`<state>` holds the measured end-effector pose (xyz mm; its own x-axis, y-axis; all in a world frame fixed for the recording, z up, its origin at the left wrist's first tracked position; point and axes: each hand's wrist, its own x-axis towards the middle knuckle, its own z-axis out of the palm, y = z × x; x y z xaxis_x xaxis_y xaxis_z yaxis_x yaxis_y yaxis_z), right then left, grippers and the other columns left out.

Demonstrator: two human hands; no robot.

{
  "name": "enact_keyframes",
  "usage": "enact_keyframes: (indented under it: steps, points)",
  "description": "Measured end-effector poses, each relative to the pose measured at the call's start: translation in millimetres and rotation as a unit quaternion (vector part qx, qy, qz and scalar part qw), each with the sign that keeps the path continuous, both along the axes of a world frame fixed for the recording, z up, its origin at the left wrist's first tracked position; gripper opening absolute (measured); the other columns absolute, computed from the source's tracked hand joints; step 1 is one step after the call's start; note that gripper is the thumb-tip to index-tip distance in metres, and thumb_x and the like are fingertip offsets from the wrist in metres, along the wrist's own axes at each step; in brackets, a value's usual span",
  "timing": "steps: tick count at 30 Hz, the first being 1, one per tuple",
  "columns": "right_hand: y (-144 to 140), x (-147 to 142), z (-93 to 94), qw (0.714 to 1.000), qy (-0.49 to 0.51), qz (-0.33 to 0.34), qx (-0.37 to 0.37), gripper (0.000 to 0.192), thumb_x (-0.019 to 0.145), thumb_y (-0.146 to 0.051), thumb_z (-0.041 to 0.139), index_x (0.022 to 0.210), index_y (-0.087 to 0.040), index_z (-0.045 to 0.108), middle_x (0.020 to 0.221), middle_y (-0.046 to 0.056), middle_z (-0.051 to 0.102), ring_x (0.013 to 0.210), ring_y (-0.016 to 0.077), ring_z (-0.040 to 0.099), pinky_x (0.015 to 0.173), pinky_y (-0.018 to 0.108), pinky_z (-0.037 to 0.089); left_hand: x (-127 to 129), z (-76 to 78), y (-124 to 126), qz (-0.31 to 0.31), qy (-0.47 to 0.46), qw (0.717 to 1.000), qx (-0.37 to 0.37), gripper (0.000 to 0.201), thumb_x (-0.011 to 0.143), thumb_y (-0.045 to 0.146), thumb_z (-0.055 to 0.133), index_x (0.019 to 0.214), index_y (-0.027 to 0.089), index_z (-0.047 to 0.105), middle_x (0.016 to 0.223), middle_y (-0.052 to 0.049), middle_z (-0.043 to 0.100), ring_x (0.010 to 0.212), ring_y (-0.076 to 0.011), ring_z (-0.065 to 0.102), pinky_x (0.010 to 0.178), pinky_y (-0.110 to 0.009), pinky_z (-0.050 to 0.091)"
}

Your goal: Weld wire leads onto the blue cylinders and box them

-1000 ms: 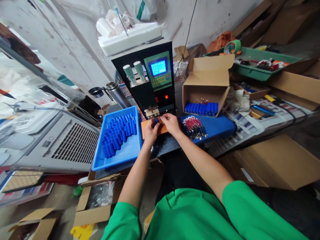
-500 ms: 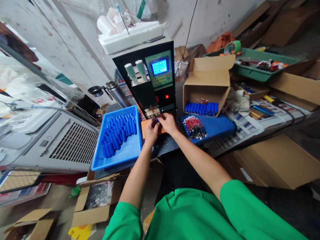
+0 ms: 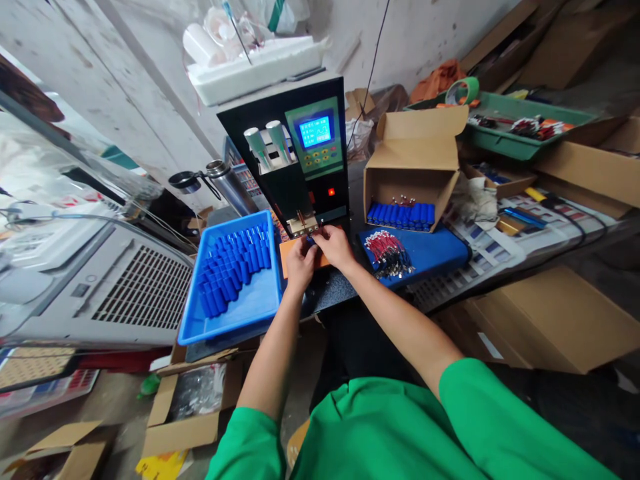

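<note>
Sleeves: green (image 3: 250, 437), ending above both elbows, bare forearms reaching forward.
Tabletop: black and speckled (image 3: 327, 291), its near edge just in front of the hands.
Blue tray: (image 3: 257, 297) beside the left hand, at the tabletop's left end; slanting rows of blue cylindrical cells (image 3: 235, 267) run from its left wall to its far right corner.
Left hand: (image 3: 301, 263) thumb and fingers closed around one blue cell.
Right hand: (image 3: 334, 247) fingers pinched together at the right of that cell; what they pinch is too small to tell.
Held cell: (image 3: 311, 241) mostly hidden by fingers, above the orange board's far edge, just before the welder.
Orange board: (image 3: 287, 257) under the hands, its left corners showing.
Wire leads: red and black with white connectors (image 3: 387, 253), piled at the left end of a blue pad (image 3: 440, 257).
Carton: open cardboard (image 3: 411, 183) at the pad's far edge, a row of blue cells along its near edge.
Spot welder: black, screen lit (image 3: 325, 180), electrodes (image 3: 301, 221) just beyond the fingers.
Steel flask: (image 3: 230, 187) beyond the blue tray's far edge.
Foam slab: white (image 3: 255, 72), on the welder's top.
</note>
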<state>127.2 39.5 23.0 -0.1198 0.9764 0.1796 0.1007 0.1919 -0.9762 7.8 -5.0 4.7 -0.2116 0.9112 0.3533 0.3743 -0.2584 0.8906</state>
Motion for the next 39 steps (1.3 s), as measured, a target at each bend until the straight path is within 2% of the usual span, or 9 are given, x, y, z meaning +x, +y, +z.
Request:
enact_keyframes:
  steps: [5,13,23,26,29,33,36,39]
  points:
    - [3.8,-0.5,-5.1,1.0,0.02,0.006,0.009,0.018,0.086,-0.035,0.065,0.077,-0.02,0.066,0.079,0.003,0.072,0.075,0.0194,0.065,0.071,0.029,0.047,1.7,0.2,-0.9,0.013,0.001,1.0,-0.003,0.03,0.087,0.03,0.063,0.114,0.017,0.067,0.101,-0.007,0.074,0.092,-0.0194,0.068,0.089,-0.034,0.054]
    - [-0.9,7.3,-11.9,0.999,0.03,0.01,0.023,0.015,0.082,-0.036,0.066,0.085,-0.021,0.064,0.087,0.004,0.073,0.082,0.0196,0.067,0.078,0.03,0.05,4.6,4.1,-1.1,-0.006,-0.018,1.0,0.01,0.025,0.087,0.031,0.062,0.108,0.018,0.066,0.101,-0.007,0.074,0.092,-0.0201,0.068,0.09,-0.036,0.055]
    - [0.6,15.2,-17.2,0.999,0.013,0.022,0.028,0.02,0.078,-0.036,0.063,0.067,-0.02,0.059,0.067,0.0,0.063,0.066,0.0158,0.057,0.065,0.028,0.042,4.6,5.8,-0.7,0.017,0.013,1.0,0.007,0.016,0.085,0.031,0.065,0.094,0.018,0.066,0.085,-0.004,0.07,0.079,-0.0171,0.064,0.078,-0.031,0.054]
    - [1.3,17.3,-16.7,0.998,0.045,0.039,0.014,0.024,0.076,-0.039,0.065,0.064,-0.02,0.059,0.061,-0.001,0.06,0.062,0.015,0.056,0.062,0.027,0.042,1.5,8.4,-2.0,0.015,-0.02,1.0,0.016,0.026,0.083,0.037,0.069,0.102,0.019,0.067,0.097,-0.006,0.072,0.089,-0.0192,0.068,0.085,-0.034,0.055]
    - [0.6,20.2,-14.7,0.996,0.07,0.055,-0.009,0.028,0.076,-0.043,0.065,0.061,-0.02,0.057,0.055,-0.002,0.056,0.059,0.0149,0.054,0.057,0.026,0.041,-3.7,8.2,-8.8,0.042,-0.052,0.997,0.03,0.032,0.086,0.043,0.068,0.107,0.019,0.067,0.106,-0.009,0.072,0.1,-0.0218,0.069,0.092,-0.037,0.055]
    - [-0.5,22.7,-12.4,0.993,0.101,0.062,-0.03,0.034,0.075,-0.049,0.066,0.058,-0.022,0.054,0.051,-0.002,0.051,0.053,0.0136,0.049,0.052,0.026,0.038,-8.1,3.7,-30.2,0.071,-0.003,0.997,0.004,0.028,0.089,0.044,0.063,0.1,0.019,0.07,0.097,-0.007,0.072,0.09,-0.0207,0.069,0.086,-0.035,0.055]
    - [-0.9,22.6,-11.8,0.991,0.108,0.063,-0.037,0.038,0.073,-0.055,0.066,0.057,-0.023,0.051,0.051,-0.002,0.05,0.051,0.0129,0.045,0.05,0.026,0.035,-8.5,1.5,-44.0,0.058,0.079,0.995,-0.005,0.022,0.086,0.039,0.067,0.095,0.019,0.071,0.092,-0.006,0.072,0.083,-0.0196,0.066,0.08,-0.033,0.053]
    - [-1.3,22.6,-11.3,0.991,0.104,0.064,-0.048,0.041,0.072,-0.059,0.066,0.058,-0.024,0.05,0.051,-0.002,0.047,0.051,0.0126,0.043,0.049,0.026,0.033,-8.2,1.5,-46.5,0.037,0.142,0.989,-0.001,0.015,0.084,0.034,0.069,0.088,0.02,0.072,0.091,-0.006,0.073,0.083,-0.0197,0.065,0.079,-0.034,0.052]
